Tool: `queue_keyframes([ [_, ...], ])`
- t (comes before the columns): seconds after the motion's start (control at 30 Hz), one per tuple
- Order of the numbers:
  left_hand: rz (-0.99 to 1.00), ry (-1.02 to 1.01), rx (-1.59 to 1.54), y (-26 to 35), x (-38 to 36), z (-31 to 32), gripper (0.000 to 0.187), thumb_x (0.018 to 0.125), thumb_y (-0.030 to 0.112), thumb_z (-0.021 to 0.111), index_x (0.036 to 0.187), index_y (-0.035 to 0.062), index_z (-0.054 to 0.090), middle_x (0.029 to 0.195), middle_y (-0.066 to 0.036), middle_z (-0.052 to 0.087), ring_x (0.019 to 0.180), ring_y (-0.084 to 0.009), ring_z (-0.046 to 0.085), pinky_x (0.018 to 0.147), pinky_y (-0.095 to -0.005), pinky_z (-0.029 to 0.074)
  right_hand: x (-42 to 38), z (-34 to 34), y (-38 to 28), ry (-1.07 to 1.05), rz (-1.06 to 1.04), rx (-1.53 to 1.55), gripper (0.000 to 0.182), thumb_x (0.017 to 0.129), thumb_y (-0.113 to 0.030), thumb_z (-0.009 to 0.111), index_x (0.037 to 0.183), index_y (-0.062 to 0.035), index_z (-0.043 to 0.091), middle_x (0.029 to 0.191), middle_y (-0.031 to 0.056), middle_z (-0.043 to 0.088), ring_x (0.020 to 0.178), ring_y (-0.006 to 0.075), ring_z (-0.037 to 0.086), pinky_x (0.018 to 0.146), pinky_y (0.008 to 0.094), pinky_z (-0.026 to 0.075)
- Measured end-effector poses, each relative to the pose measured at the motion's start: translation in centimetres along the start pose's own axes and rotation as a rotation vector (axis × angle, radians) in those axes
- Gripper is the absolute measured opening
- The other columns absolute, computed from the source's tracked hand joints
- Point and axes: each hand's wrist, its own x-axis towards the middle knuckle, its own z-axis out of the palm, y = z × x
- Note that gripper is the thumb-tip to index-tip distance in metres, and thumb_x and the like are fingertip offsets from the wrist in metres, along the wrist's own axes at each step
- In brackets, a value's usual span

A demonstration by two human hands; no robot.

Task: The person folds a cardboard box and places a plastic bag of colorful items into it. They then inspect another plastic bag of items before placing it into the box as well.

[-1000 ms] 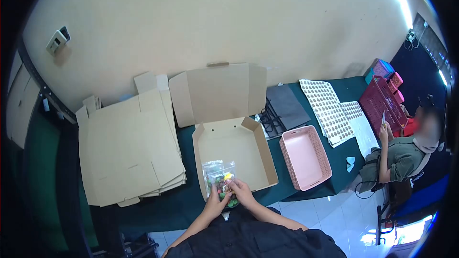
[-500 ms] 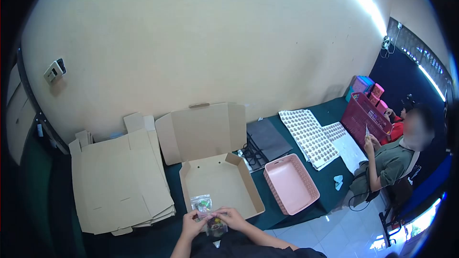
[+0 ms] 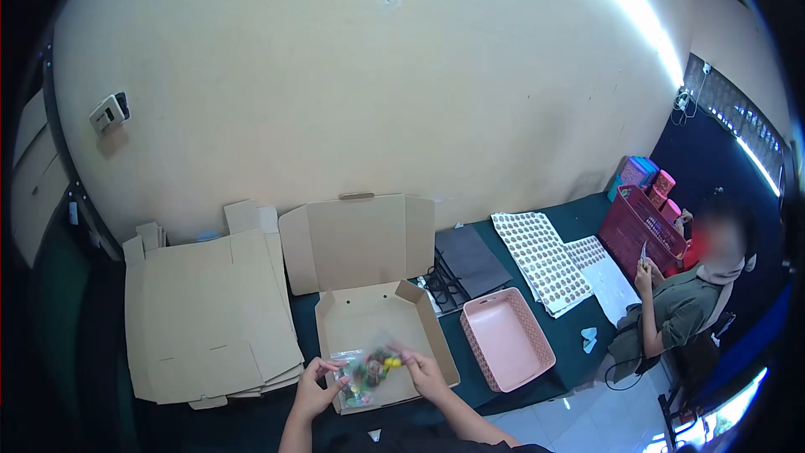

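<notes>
My left hand (image 3: pixel 315 389) grips the left edge of a clear plastic bag (image 3: pixel 359 396) with small colourful pieces inside, low in the open cardboard box (image 3: pixel 360 319). From the right, my right hand (image 3: pixel 426 375) has its fingers closed on a second small bag (image 3: pixel 379 364), smeared by motion, with yellow, green and dark bits showing. The two bags overlap in view, over the front part of the box. The box lid stands up against the wall.
Flattened cardboard boxes (image 3: pixel 210 319) are stacked at left. A pink basket (image 3: pixel 507 340), a black flat bag (image 3: pixel 471 260) and sheets of round stickers (image 3: pixel 541 260) lie to the right. A person (image 3: pixel 683 310) stands beyond, near a maroon basket (image 3: pixel 633 231).
My hands have moved apart from being together at the front of the box. The bag in my right hand has risen over the box, and my left hand has moved to the other bag.
</notes>
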Motion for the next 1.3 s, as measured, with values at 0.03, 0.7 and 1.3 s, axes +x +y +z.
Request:
queue_keyframes([
  [0.03, -0.024, 0.005, -0.033, 0.3, -0.1, 0.4, 0.032, 0.071, 0.013, 0.072, 0.092, 0.0043, 0.049, 0.097, -0.011, 0.060, 0.098, -0.0193, 0.056, 0.089, -0.0337, 0.041, 0.3, -0.1, 0.0, 0.094, -0.140, -0.213, 0.032, 0.093, -0.020, 0.038, 0.114, -0.0005, 0.054, 0.117, 0.0157, 0.052, 0.112, 0.0215, 0.047, 0.093, 0.0307, 0.036],
  [0.7, -0.071, 0.108, -0.026, 2.2, -1.7, 5.6, 0.019, 0.081, 0.016, 0.062, 0.089, 0.0002, 0.066, 0.074, -0.007, 0.065, 0.074, -0.0113, 0.059, 0.101, -0.0359, 0.027, -1.5, 3.1, 1.3, -0.018, 0.070, 0.187, 0.016, 0.080, -0.012, 0.061, 0.092, -0.0017, 0.065, 0.100, 0.0094, 0.059, 0.095, 0.0142, 0.052, 0.085, 0.0266, 0.038],
  [1.3, -0.056, 0.229, 0.076, 1.8, -1.7, 3.9, 0.011, 0.071, 0.017, 0.070, 0.071, 0.0060, 0.068, 0.086, -0.011, 0.066, 0.092, -0.0212, 0.060, 0.103, -0.0526, 0.008, -1.8, 2.9, -0.6, -0.034, 0.183, 0.348, 0.016, 0.083, -0.012, 0.058, 0.090, 0.0014, 0.064, 0.091, 0.0071, 0.062, 0.089, 0.0128, 0.055, 0.083, 0.0265, 0.040],
])
